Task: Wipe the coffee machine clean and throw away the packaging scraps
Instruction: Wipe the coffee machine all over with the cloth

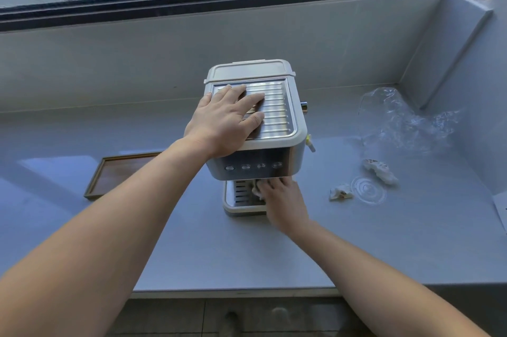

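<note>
Resting left hand (225, 120) flat on ridged top of espresso machine (277, 109) mid-worktop (192, 240), grip apart, fingers straight. Holding white tissue wad (256, 192) in right hand (285, 205) against drip tray (238, 199) under button panel, grip clamped on the wad. Lying right of machine on worktop: clear plastic wrap (403, 120), crumpled paper scraps (380, 170), clear round lid (369, 190).

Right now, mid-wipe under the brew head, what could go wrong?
1. The right hand presses a white wipe against the drip tray; the tray could slide out, though the left hand flat on the coffee machine steadies it.
2. The clear plastic bag, two crumpled tissues and clear lid lie to the right, untouched; the see-through ones are easy to miss.
</note>
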A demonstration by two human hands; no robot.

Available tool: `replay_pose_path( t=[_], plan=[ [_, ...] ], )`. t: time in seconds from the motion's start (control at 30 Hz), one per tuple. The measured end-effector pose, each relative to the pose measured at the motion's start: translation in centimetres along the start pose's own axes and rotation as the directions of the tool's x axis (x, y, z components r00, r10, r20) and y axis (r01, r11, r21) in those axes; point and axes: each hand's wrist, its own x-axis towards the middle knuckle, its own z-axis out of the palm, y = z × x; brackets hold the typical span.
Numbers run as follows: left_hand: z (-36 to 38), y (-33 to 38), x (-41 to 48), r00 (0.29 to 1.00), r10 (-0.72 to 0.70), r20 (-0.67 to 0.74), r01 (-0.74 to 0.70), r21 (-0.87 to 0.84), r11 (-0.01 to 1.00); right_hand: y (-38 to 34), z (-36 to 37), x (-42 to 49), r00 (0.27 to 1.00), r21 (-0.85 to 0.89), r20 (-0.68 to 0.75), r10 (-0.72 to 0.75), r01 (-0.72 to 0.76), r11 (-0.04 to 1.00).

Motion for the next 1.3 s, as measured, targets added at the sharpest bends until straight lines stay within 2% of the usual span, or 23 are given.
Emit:
replay_pose_path(
  t=[0.07, 0.13, 0.2, 0.23, 0.3, 0.37, 0.47, 0.53, 0.6, 0.67, 0.73, 0.8, 0.87, 0.9, 0.97, 1.07, 1.13, 1.17, 1.27, 1.3],
  plan=[
    [0.0, 0.1, 0.0, 1.000, -0.001, -0.002, 0.001, -0.001, 1.000, -0.2, 1.0, -1.2, 0.985, 0.012, -0.004, -0.175, 0.175, 0.984],
    [0.0, 0.2, 0.0, 1.000, -0.006, -0.002, 0.006, -0.006, 1.000, 1.1, 0.7, -0.3, 0.984, -0.025, -0.020, -0.177, 0.177, 0.984],
    [0.0, 0.3, -0.1, 1.000, -0.010, -0.003, 0.010, -0.011, 1.000, 1.7, 0.1, 1.0, 0.999, -0.043, -0.025, 0.024, -0.025, 0.999],
    [-0.1, 0.3, -0.1, 1.000, -0.010, -0.005, 0.010, -0.013, 1.000, 1.7, -0.2, 1.8, 0.988, 0.021, -0.053, 0.148, -0.147, 0.989],
    [-0.1, 0.3, -0.2, 1.000, -0.012, -0.011, 0.012, -0.013, 1.000, 0.3, 0.5, 2.5, 0.978, 0.146, -0.034, 0.207, -0.200, 0.969],
    [-0.1, 0.3, -0.2, 1.000, -0.016, -0.012, 0.016, -0.011, 1.000, -2.7, 1.7, 2.9, 1.000, 0.053, 0.016, 0.005, -0.006, 0.999],
    [-0.1, 0.2, -0.1, 1.000, -0.016, -0.013, 0.016, -0.016, 1.000, -6.1, 3.4, 2.7, 0.969, 0.086, 0.084, -0.231, 0.223, 0.971],
    [-0.2, 0.1, -0.2, 1.000, -0.010, -0.006, 0.009, -0.022, 1.000, -5.8, 3.8, 2.3, 0.923, 0.075, 0.116, -0.367, 0.360, 0.930],
    [-0.2, 0.2, -0.4, 1.000, -0.010, -0.004, 0.010, -0.023, 1.000, -3.7, 3.4, 1.5, 0.833, 0.046, 0.146, -0.534, 0.534, 0.844],
    [-0.2, 0.3, -0.3, 1.000, -0.009, -0.002, 0.009, -0.027, 1.000, -1.2, 2.3, 1.1, 0.796, 0.054, 0.116, -0.594, 0.593, 0.804],
    [-0.1, 0.4, -0.3, 1.000, -0.010, -0.012, 0.010, -0.028, 1.000, -0.3, 1.3, 1.7, 0.878, 0.016, 0.112, -0.465, 0.466, 0.885],
    [-0.1, 0.4, -0.3, 1.000, -0.010, -0.018, 0.010, -0.033, 0.999, -1.2, 1.2, 2.9, 0.970, -0.004, 0.111, -0.217, 0.219, 0.976],
    [0.0, 0.3, -0.3, 1.000, -0.011, -0.025, 0.010, -0.029, 1.000, -2.9, 1.2, 4.3, 0.991, 0.093, 0.136, 0.016, -0.029, 0.995],
    [0.0, 0.4, -0.3, 1.000, -0.010, -0.025, 0.010, -0.024, 1.000, -3.7, 1.3, 4.9, 0.984, 0.120, 0.161, 0.074, -0.094, 0.988],
    [-0.1, 0.3, -0.2, 1.000, -0.004, -0.020, 0.004, -0.020, 1.000, -5.4, 1.9, 5.0, 0.989, 0.130, 0.149, 0.019, -0.039, 0.991],
    [-0.1, 0.1, -0.3, 1.000, -0.007, -0.021, 0.006, -0.021, 1.000, -6.3, 2.8, 3.5, 0.952, 0.194, 0.139, -0.274, 0.245, 0.950],
    [-0.1, 0.1, -0.3, 1.000, -0.004, -0.022, 0.003, -0.016, 1.000, -4.7, 2.5, 3.0, 0.928, 0.148, 0.117, -0.353, 0.335, 0.931],
    [0.0, 0.1, -0.4, 1.000, -0.003, -0.022, 0.003, -0.017, 1.000, -3.4, 2.3, 3.2, 0.941, 0.103, 0.090, -0.327, 0.318, 0.942],
    [-0.1, 0.2, -0.2, 1.000, -0.003, -0.024, 0.003, -0.021, 1.000, 0.5, 1.3, 3.5, 0.997, 0.045, 0.070, -0.030, 0.027, 0.999],
    [-0.1, 0.1, -0.3, 1.000, -0.008, -0.022, 0.007, -0.023, 1.000, 1.4, 1.3, 3.5, 0.997, 0.057, 0.075, 0.005, -0.009, 0.998]
  ],
)
